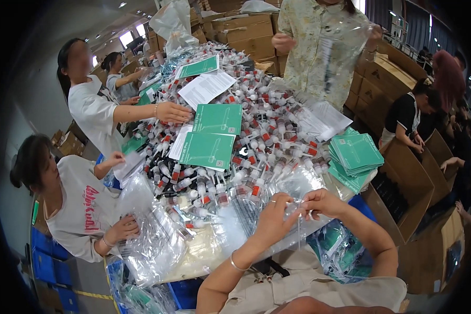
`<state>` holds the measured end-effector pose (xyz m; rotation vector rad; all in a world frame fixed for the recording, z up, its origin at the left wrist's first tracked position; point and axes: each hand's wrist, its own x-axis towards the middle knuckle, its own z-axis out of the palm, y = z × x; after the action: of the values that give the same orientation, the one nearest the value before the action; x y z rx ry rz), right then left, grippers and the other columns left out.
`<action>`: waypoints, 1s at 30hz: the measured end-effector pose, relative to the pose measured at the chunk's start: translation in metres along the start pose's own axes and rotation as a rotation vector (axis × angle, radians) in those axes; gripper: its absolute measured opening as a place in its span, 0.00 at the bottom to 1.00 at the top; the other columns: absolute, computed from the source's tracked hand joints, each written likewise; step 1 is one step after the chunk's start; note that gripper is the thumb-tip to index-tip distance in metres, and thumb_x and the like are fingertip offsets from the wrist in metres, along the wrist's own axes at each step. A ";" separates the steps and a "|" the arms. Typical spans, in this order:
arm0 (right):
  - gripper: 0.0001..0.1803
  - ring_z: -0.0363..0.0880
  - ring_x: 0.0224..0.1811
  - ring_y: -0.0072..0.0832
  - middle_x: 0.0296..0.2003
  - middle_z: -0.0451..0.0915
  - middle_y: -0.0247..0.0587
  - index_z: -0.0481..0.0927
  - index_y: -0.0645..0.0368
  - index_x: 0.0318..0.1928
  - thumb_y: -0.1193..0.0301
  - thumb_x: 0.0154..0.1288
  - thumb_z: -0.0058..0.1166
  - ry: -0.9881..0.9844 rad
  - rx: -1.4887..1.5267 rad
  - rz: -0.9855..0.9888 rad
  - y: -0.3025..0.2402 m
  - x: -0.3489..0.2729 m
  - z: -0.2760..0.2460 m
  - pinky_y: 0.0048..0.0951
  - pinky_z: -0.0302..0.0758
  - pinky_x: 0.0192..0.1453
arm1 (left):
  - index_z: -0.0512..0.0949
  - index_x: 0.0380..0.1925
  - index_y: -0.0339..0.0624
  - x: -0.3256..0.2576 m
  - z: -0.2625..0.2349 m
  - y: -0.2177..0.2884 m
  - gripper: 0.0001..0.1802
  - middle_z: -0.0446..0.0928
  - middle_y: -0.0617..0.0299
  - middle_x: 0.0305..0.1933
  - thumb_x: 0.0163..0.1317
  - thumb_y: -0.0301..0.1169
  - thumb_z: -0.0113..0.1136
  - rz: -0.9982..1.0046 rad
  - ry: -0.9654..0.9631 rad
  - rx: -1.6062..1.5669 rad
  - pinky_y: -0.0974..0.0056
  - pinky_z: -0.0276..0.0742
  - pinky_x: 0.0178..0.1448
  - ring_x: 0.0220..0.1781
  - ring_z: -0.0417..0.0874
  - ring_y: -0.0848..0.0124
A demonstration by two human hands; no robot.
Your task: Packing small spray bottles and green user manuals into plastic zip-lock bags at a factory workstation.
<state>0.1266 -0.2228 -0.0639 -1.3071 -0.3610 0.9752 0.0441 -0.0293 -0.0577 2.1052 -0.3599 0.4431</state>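
Observation:
Close in front of my body, my left hand (273, 219) and my right hand (319, 204) meet at the near edge of the table. Both sets of fingers pinch a clear plastic bag (299, 230), whose thin, see-through edge hangs below the fingertips. What is inside the bag, if anything, I cannot make out. Just beyond my hands lies a large heap of small clear bottles (256, 188) with white nozzle tips and red or dark labels. Flat clear bags (303, 180) lie on the table beside the heap.
Green booklets (206, 149) rest on the heap, and a stack of green booklets (357, 152) stands at right. A blue bin (363, 209) with filled bags (340, 248) sits below my right arm. Co-workers stand around the table; one's hand (123, 230) touches clear bags (149, 246) at left.

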 end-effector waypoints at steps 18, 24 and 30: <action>0.15 0.67 0.19 0.13 0.17 0.69 0.26 0.72 0.59 0.28 0.62 0.68 0.49 0.074 -0.344 -0.266 0.030 0.034 0.052 0.20 0.64 0.22 | 0.76 0.38 0.32 -0.020 -0.025 -0.013 0.09 0.78 0.56 0.21 0.64 0.28 0.51 -0.456 -0.192 -0.256 0.68 0.74 0.26 0.22 0.80 0.73; 0.15 0.66 0.19 0.13 0.17 0.69 0.28 0.69 0.60 0.25 0.66 0.68 0.47 0.119 -0.420 -0.447 0.033 0.025 0.062 0.21 0.64 0.23 | 0.72 0.30 0.35 -0.021 -0.022 -0.034 0.07 0.77 0.53 0.19 0.62 0.29 0.52 -0.229 -0.082 0.313 0.61 0.74 0.25 0.20 0.81 0.61; 0.15 0.68 0.19 0.13 0.18 0.69 0.27 0.69 0.58 0.24 0.65 0.68 0.47 0.131 -0.164 -0.250 0.029 0.020 0.064 0.18 0.66 0.22 | 0.73 0.35 0.38 -0.018 -0.027 -0.032 0.05 0.77 0.52 0.28 0.58 0.23 0.54 -0.206 0.042 0.014 0.59 0.75 0.33 0.30 0.80 0.57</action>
<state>0.0802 -0.1678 -0.0786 -1.4270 -0.4983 0.6577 0.0366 0.0121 -0.0758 2.1168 -0.1134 0.3682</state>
